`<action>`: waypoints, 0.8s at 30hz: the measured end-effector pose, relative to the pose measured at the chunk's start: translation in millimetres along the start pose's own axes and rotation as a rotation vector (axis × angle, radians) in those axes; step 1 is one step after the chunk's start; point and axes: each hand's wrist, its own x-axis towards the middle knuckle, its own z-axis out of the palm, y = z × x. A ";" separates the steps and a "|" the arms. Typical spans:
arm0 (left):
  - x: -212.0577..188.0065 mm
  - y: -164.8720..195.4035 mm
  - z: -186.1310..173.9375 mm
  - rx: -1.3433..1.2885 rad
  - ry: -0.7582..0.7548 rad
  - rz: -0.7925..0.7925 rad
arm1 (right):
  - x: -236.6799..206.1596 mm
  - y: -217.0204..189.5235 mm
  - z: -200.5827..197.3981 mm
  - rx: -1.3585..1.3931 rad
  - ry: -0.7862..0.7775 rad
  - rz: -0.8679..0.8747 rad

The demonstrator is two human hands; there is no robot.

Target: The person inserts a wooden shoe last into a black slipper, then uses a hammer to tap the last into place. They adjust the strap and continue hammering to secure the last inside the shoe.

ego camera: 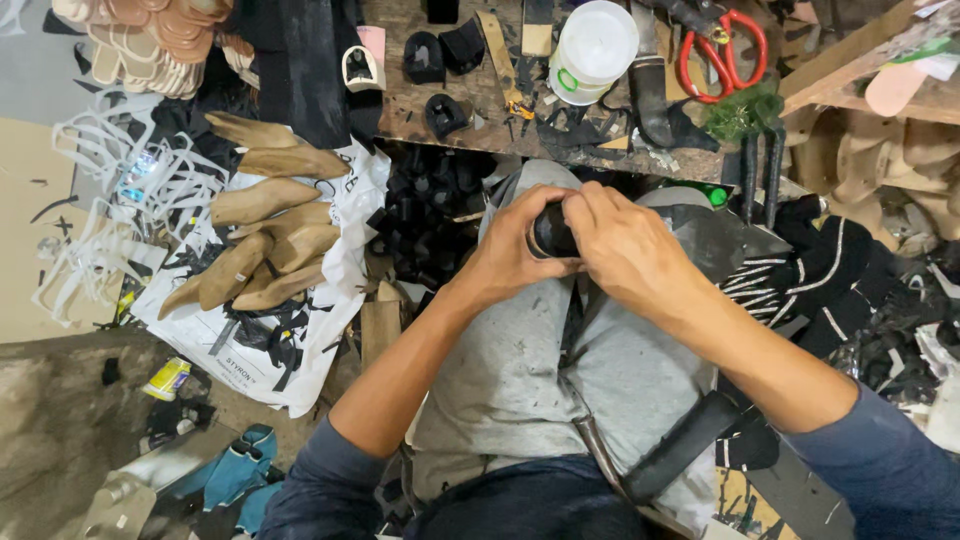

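A single head-worn camera looks steeply down — close over the hands (570, 250) and lap, the cluttered desk (480, 100) edging the frame's top.

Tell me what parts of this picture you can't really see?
- Black piece, head view: mostly hidden by the left hand and right hand; its shape is unclear.
- Right fingers: tips tucked behind the piece.
- Red scissors: blades covered by clutter near the top edge.
- Small black parts in the pile: too dark and small to count.
- Blue item: partly hidden by the left sleeve.
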 end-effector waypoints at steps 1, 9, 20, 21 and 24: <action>0.4 1.3 0.5 -0.003 0.000 -0.011 | 0.5 -2.2 0.1 0.006 -0.015 0.011; 0.2 15.5 1.2 -0.103 0.003 0.024 | -46.5 -15.4 -40.1 0.178 0.011 0.132; 0.4 16.1 -8.8 -0.069 -0.055 -0.092 | -231.6 -36.5 6.7 0.261 -0.473 0.036; 0.3 15.8 -6.4 -0.064 -0.058 -0.114 | -229.2 -32.3 2.5 0.244 -0.368 0.088; 0.3 13.7 0.5 -0.076 -0.062 -0.034 | -204.1 -42.4 -12.3 0.365 -0.033 0.557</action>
